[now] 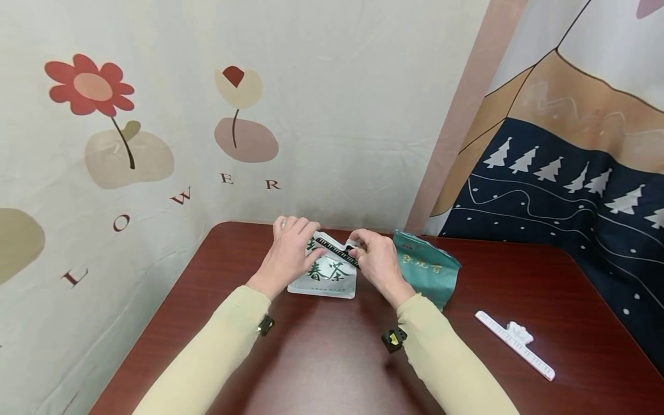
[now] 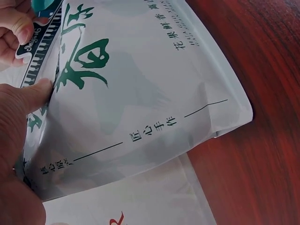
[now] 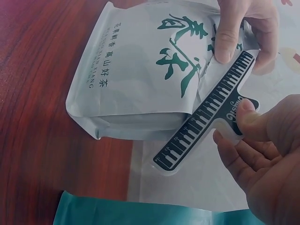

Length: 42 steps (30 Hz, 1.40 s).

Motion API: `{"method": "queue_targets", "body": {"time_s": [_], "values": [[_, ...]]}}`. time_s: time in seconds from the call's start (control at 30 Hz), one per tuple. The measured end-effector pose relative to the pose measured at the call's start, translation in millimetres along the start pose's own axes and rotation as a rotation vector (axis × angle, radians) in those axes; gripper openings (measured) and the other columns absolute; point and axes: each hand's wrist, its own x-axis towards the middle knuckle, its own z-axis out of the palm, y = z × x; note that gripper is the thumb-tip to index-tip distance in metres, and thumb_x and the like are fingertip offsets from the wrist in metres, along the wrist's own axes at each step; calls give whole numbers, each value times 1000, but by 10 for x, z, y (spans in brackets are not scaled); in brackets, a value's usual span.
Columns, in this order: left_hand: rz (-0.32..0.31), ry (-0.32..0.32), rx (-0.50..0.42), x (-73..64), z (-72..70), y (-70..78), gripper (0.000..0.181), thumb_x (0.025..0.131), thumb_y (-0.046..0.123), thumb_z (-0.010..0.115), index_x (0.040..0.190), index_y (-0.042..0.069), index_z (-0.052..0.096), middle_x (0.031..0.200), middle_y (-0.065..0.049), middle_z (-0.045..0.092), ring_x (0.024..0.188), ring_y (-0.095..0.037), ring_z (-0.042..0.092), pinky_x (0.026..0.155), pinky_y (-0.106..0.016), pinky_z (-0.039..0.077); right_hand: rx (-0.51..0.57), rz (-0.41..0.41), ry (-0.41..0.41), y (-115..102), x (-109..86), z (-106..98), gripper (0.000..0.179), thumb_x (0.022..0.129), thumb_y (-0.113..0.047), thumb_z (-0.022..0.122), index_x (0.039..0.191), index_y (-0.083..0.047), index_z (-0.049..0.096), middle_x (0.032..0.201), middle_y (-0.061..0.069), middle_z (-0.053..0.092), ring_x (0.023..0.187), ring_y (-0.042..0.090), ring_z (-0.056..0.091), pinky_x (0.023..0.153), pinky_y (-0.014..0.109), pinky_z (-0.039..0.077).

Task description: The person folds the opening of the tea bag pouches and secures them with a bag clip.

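A white tea bag [image 1: 329, 283] with green characters lies near the table's back edge, its top folded over. My left hand [image 1: 290, 251] pinches the folded top, the thumb [image 2: 40, 93] pressing on its front. With thumb and fingers, my right hand [image 3: 267, 154] pinches the handle of a long black-and-white sealing clip [image 3: 206, 112] printed with piano keys. The clip's bar runs slantwise along the fold, one end close to my left thumb and the other sticking out past the bag's side. Whether its jaws grip the bag, I cannot tell.
A teal bag [image 1: 427, 268] with gold characters stands just right of my right hand. Farther right on the brown table [image 1: 332, 369] lies a white long-bar clip [image 1: 516, 343]. A printed cloth [image 1: 337, 115] hangs behind the table.
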Motion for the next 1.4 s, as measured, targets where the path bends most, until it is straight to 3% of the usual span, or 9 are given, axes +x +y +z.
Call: {"method": "queue_targets", "body": {"time_s": [0.17,0.4,1.4], "values": [[-25,-23,-56,9,-31,-7,48,87,23,84,123,3,58,114,-12,65,105,-32,54,105,-55,30,41,15,11,9,2,4,15,87,2,75,97,-10,77,84,4,76,78,20,71,72,40,55],[-35,-4,-92,17,-35,-1,44,87,20,84,115,1,56,111,-12,63,102,-32,53,104,-54,30,110,55,21,-4,19,5,21,86,9,70,97,-9,77,84,4,76,78,20,73,72,38,56],[-38,5,-87,24,-24,3,46,84,19,85,114,1,55,109,-12,62,101,-33,54,103,-54,31,113,50,57,-87,39,68,21,85,8,72,96,-9,77,85,5,76,78,21,73,71,38,55]]}}
